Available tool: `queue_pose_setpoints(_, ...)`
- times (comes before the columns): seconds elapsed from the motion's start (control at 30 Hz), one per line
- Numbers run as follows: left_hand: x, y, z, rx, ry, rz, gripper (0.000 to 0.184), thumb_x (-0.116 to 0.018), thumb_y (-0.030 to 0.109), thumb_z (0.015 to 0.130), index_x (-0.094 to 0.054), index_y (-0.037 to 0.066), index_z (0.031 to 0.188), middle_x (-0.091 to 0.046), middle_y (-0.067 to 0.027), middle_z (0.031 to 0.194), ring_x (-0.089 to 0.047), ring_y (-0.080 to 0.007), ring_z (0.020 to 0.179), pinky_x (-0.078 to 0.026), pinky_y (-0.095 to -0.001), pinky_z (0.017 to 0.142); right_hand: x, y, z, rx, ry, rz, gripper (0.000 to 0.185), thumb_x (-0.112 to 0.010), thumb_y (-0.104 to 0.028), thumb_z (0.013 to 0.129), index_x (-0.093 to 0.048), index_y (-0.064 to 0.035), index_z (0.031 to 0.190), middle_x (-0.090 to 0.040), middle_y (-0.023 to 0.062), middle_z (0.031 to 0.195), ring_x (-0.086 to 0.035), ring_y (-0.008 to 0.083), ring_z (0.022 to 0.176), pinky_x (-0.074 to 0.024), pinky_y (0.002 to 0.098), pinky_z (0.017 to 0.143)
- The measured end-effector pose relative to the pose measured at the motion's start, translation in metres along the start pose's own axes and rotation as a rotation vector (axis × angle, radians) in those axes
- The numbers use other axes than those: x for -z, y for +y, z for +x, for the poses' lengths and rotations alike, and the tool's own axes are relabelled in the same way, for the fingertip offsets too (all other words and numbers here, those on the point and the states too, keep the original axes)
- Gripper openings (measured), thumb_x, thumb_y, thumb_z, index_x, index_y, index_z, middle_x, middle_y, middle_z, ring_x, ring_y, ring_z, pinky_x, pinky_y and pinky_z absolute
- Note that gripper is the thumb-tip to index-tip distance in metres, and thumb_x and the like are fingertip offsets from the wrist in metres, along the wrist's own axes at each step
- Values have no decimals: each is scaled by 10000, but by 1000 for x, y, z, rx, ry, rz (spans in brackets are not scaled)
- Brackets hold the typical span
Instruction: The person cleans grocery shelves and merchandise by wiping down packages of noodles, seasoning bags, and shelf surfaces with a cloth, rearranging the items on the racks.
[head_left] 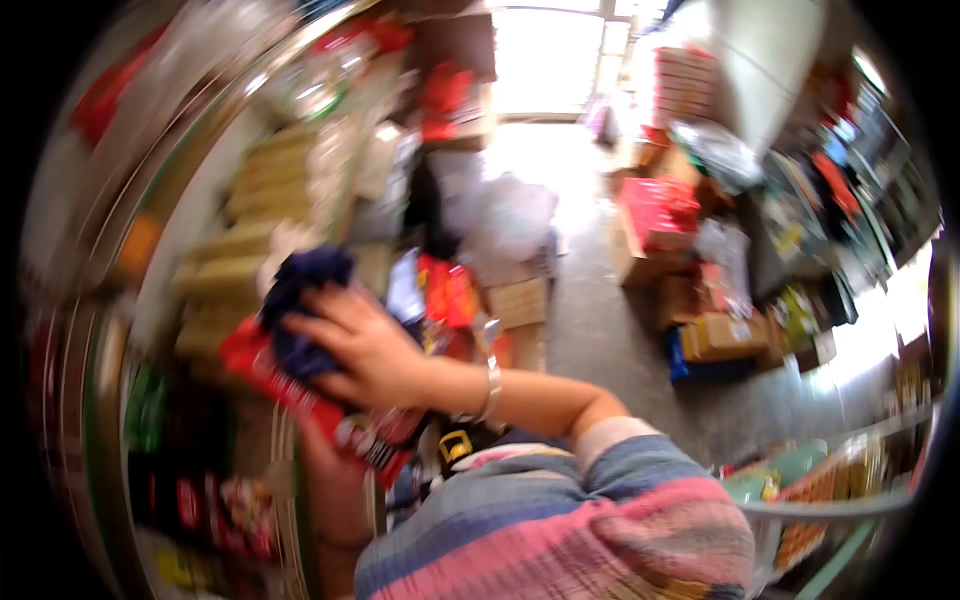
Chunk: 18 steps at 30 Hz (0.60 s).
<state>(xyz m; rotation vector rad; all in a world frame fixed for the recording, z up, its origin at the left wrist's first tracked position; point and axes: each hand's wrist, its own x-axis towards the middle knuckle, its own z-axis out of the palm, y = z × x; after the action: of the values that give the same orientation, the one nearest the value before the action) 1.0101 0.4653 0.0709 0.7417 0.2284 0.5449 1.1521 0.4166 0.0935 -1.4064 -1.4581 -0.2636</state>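
Observation:
My right hand [365, 350] is closed on a bunched dark blue cloth [300, 285], its fingers spread over the folds. The cloth rests against a red packet [375, 450] with pale and dark print, partly covered by the hand and cloth. Below the packet, my left hand [325, 455] grips its lower side; most of those fingers are hidden and blurred. A silvery bracelet [491, 385] circles my right wrist.
Shelves at left hold stacked yellowish packs [265, 180] and, lower down, red packets [245, 510]. Cartons and bags line both sides of a grey floor aisle [590, 320]. A red-topped box [655, 215] stands across it. A pale curved rail [830, 508] is at lower right.

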Motion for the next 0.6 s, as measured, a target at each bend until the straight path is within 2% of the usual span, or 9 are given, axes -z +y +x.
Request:
queue_pose_setpoints(0.1,9,11,6,-174,207,117,661,-304,566,910,-312,101,1380,-382,-88,1384,-406,-237,1247,-339,-401,1042,-5,-15,-8,140,-149,51,676,-678,-248,610,-483,-115,1244,-422,209,1284,-389,384,1212,-262,548,1021)
queue_pose_setpoints(0.17,54,20,6,-89,-84,-265,706,-297,610,887,-394,62,1322,-523,-105,1249,-516,-234,1135,-401,-397,993,-11,-29,-36,263,-345,54,663,-685,-290,561,-533,-146,1189,-508,131,1122,-487,316,1096,-295,521,1011)
queue_pose_setpoints(0.23,57,36,-3,44,-311,-282,743,-288,646,872,-453,43,1273,-509,-132,1256,-536,-247,1103,-432,-398,954,-10,-31,-57,371,-399,102,573,-684,-248,571,-564,-142,1121,-525,103,1115,-517,276,1059,-306,494,1019)
queue_pose_setpoints(0.27,34,41,-7,-76,283,-230,722,-296,634,877,-429,59,1292,-522,-122,1240,-561,-250,1064,-452,-395,930,-10,-23,-63,394,-387,58,531,-675,-242,573,-586,-149,1088,-541,94,1085,-534,265,1036,-318,490,1013)
queue_pose_setpoints(0.33,23,45,-7,-303,250,-128,659,-311,573,908,-376,71,1329,-502,-102,1269,-531,-249,1103,-431,-394,947,-7,-3,-67,436,-266,-44,432,-641,-232,587,-628,-164,1013,-572,86,1020,-565,243,981,-345,486,990)
queue_pose_setpoints(0.47,20,50,-13,-429,360,-55,583,-321,501,940,-371,74,1335,-470,-77,1307,-496,-235,1145,-402,-375,970,-1,19,-55,47,6,70,385,-599,-138,681,-567,-52,1055,-538,185,1028,-518,399,996,-419,423,898)
queue_pose_setpoints(0.5,17,50,-16,-437,392,-38,575,-323,495,943,-374,75,1333,-469,-73,1308,-497,-232,1143,-401,-371,970,-3,27,-52,-107,1,142,329,-531,-86,769,-543,-41,1095,-556,166,1034,-562,330,955,-465,362,821)
queue_pose_setpoints(0.57,16,51,-24,-475,454,-8,579,-330,497,941,-368,77,1337,-437,-65,1337,-464,-233,1178,-368,-371,1000,-2,37,-51,-828,51,831,285,-487,-110,853,-524,-34,1125,-569,128,1072,-592,220,914,-489,329,765)
queue_pose_setpoints(0.6,14,52,-26,-509,453,-14,593,-325,506,938,-355,75,1344,-420,-70,1351,-446,-238,1196,-356,-374,1010,2,33,-52,-909,125,1076,291,-470,-117,872,-511,-34,1148,-572,105,1079,-592,182,897,-492,304,748)
